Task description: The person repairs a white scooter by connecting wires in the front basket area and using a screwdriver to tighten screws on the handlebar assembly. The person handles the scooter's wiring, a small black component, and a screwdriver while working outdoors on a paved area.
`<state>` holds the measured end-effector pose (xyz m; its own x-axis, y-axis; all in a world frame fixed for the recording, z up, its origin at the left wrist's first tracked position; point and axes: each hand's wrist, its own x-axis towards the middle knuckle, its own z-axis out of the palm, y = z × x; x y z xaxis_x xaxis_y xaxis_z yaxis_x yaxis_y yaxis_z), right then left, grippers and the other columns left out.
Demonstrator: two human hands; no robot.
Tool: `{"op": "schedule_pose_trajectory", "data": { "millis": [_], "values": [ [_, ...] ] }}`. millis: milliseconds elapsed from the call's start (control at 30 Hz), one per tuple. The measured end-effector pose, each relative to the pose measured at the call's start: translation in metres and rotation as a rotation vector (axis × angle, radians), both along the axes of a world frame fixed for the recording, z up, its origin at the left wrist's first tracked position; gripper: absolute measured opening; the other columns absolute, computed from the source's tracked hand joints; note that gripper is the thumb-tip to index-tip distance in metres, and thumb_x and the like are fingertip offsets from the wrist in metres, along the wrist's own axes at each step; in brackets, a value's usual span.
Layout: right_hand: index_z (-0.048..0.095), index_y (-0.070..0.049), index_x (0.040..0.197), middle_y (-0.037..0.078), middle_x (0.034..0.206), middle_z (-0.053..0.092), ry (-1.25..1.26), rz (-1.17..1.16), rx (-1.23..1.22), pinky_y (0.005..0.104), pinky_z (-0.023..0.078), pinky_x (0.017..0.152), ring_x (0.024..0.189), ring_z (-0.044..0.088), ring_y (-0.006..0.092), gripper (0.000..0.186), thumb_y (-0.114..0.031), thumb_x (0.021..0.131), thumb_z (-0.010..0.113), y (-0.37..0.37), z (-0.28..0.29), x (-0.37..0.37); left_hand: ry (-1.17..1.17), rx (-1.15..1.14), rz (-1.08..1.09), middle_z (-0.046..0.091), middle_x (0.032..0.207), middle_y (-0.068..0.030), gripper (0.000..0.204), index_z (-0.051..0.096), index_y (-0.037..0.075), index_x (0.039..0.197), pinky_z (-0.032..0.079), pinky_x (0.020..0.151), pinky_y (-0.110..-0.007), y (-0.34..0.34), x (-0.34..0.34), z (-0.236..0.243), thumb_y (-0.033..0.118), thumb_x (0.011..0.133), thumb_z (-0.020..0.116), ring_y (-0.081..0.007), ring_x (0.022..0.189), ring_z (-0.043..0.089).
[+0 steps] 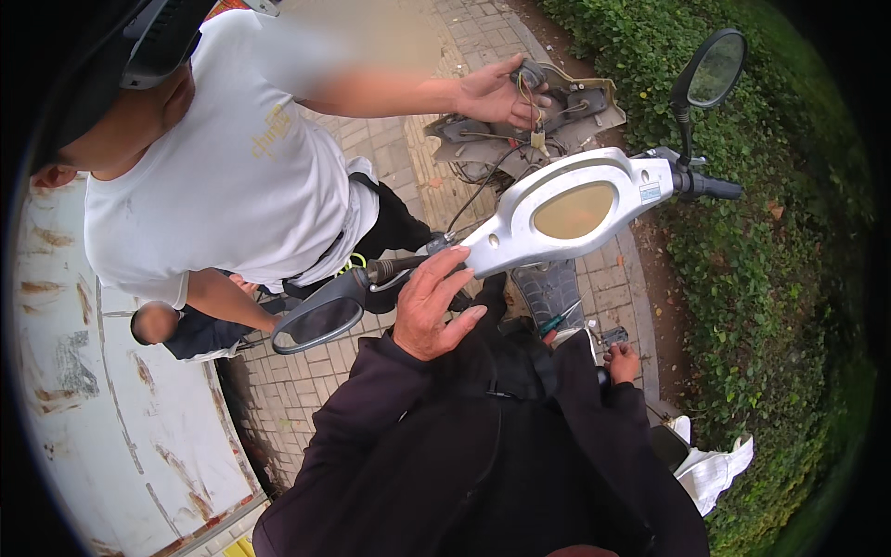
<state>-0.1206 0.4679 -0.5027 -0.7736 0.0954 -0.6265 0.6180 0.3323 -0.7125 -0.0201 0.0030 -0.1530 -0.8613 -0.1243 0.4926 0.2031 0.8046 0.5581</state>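
Observation:
My left hand [432,304] rests its outstretched fingers against the near left end of a silver handlebar cover [608,174] with an oval display, part of an electric scooter. My right hand [624,362] is lower right, fingers curled beside a small dark grey piece [614,336]; whether they hold it is unclear. Left of it, a green-handled screwdriver [555,322] points up over the footboard [548,290]; a fingertip shows at its handle, the rest hidden. Opposite, a co-worker's hand [501,95] holds a dark part with thin wires [531,79] over a detached body panel [594,102].
Two mirrors [320,325] [717,70] stick out from the handlebar. The co-worker in a white shirt [223,158] stands at left; another person [190,325] is behind. A hedge [733,278] lines the right, a rusty white surface [102,399] the left. A white bag [715,473] lies lower right.

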Motion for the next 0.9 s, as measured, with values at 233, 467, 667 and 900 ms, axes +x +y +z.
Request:
{"op": "schedule_pose_trajectory", "data": {
  "millis": [233, 467, 667, 900],
  "values": [
    [0.063, -0.001, 0.108, 0.005, 0.088, 0.068, -0.107, -0.049, -0.011, 0.0307, 0.053, 0.055, 0.069, 0.067, 0.0151, 0.015, -0.015, 0.104, 0.068, -0.003, 0.012, -0.004, 0.011, 0.036, -0.009, 0.064, 0.143, -0.0206, 0.052, 0.069, -0.003, 0.122, 0.052, 0.108, -0.048, -0.001, 0.002, 0.0, 0.019, 0.079, 0.088, -0.0416, 0.131, 0.063],
    [0.06, -0.006, 0.101, 0.005, 0.086, 0.069, -0.135, -0.04, -0.055, 0.0297, 0.05, 0.052, 0.065, 0.066, 0.015, 0.01, -0.014, 0.106, 0.065, 0.007, -0.008, -0.008, -0.001, 0.023, -0.005, 0.061, 0.146, -0.0193, 0.055, 0.066, -0.002, 0.127, 0.051, 0.108, -0.048, -0.001, 0.007, 0.003, 0.018, 0.079, 0.087, -0.0402, 0.135, 0.059],
    [0.058, -0.006, 0.098, 0.007, 0.085, 0.069, -0.12, -0.024, -0.139, 0.0301, 0.051, 0.052, 0.063, 0.067, 0.0172, 0.012, -0.013, 0.107, 0.064, 0.014, -0.017, -0.008, -0.002, 0.033, -0.004, 0.061, 0.145, -0.0196, 0.055, 0.067, -0.002, 0.126, 0.051, 0.108, -0.048, -0.001, 0.008, 0.001, 0.018, 0.079, 0.087, -0.04, 0.134, 0.06],
    [0.058, -0.006, 0.097, 0.007, 0.084, 0.069, -0.102, -0.018, -0.189, 0.0295, 0.051, 0.052, 0.063, 0.068, 0.0176, 0.013, -0.012, 0.106, 0.065, 0.011, -0.014, -0.008, 0.008, 0.055, -0.016, 0.062, 0.144, -0.02, 0.055, 0.067, -0.002, 0.125, 0.051, 0.108, -0.048, -0.003, 0.007, 0.0, 0.019, 0.079, 0.088, -0.0402, 0.133, 0.06]
  ]
}}
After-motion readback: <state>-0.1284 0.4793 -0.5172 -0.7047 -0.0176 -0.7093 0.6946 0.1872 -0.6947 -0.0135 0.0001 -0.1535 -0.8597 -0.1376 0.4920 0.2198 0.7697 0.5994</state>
